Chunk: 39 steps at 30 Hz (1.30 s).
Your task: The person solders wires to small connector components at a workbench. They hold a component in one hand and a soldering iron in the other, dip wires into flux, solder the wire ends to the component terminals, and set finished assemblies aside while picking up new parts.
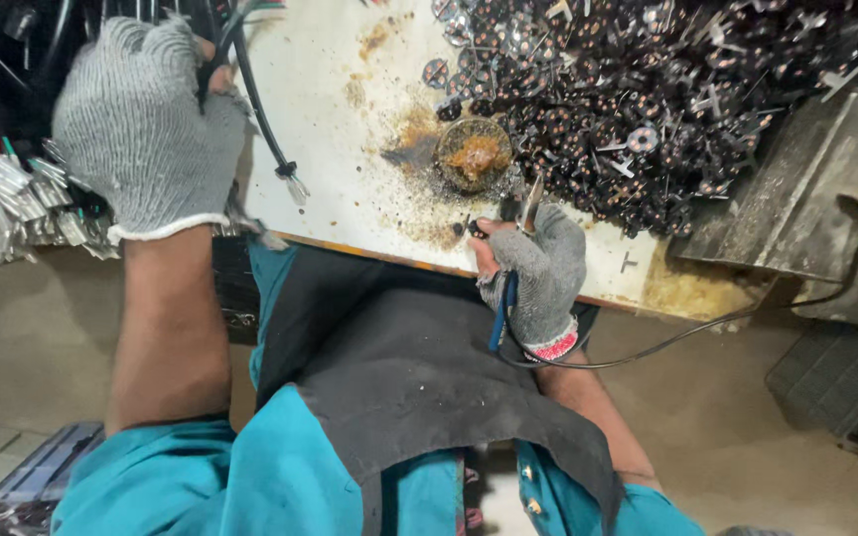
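My left hand [141, 124], in a grey knit glove, is raised at the upper left and closed around a black cable [262, 124] that ends in bare wire tips on the white board. My right hand [538, 273], in a fingerless grey glove, grips a soldering iron [530, 208] with a blue handle, tip pointing up near a small round tin of brown flux [474, 154]. A tiny dark part lies just by my right thumb.
A stained white work board [340, 79] spans the middle, with a large heap of small dark round parts [647, 99] at the upper right. Bundles of wires with metal ends [12, 199] hang at the left. A grey metal box [816, 199] stands at the right.
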{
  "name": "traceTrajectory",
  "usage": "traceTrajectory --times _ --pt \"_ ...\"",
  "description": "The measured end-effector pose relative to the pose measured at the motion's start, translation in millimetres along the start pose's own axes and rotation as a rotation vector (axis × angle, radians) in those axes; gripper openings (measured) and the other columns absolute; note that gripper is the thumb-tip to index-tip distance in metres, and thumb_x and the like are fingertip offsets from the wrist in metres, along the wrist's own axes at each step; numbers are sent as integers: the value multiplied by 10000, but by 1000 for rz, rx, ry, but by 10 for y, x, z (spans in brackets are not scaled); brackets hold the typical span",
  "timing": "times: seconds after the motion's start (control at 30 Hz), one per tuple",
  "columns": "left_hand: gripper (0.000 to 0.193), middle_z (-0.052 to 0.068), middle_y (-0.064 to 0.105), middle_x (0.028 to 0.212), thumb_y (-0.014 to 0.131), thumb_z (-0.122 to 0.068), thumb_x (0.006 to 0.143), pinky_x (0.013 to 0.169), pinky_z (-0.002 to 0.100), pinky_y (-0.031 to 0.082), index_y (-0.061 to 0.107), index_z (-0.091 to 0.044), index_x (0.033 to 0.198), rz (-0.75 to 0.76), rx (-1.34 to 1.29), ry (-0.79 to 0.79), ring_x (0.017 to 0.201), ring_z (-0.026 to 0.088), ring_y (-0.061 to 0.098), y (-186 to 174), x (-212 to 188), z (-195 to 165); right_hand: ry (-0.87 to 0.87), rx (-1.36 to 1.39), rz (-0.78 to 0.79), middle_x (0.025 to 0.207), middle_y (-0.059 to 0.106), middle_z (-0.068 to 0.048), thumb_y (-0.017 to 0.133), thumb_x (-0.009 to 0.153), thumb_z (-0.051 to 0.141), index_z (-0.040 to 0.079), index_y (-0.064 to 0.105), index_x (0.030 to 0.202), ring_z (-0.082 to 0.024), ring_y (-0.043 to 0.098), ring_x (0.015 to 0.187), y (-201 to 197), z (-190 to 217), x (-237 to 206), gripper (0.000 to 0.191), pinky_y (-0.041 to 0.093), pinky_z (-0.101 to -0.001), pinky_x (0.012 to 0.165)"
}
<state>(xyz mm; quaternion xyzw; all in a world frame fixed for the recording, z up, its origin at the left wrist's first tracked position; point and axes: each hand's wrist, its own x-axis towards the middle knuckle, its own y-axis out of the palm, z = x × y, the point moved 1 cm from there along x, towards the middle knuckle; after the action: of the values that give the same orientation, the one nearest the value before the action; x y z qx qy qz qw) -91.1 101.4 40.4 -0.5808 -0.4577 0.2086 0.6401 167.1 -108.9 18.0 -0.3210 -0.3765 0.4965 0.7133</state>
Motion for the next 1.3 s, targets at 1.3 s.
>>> traceTrajectory --times 1.3 --pt "194 95 668 873 740 -276 928 737 374 536 687 -99 989 721 -1355 -36 815 274 694 187 -563 -1304 430 930 170 1024 692 -47 716 1034 133 60 649 1094 -139 642 962 -138 32 -355 116 518 -287 882"
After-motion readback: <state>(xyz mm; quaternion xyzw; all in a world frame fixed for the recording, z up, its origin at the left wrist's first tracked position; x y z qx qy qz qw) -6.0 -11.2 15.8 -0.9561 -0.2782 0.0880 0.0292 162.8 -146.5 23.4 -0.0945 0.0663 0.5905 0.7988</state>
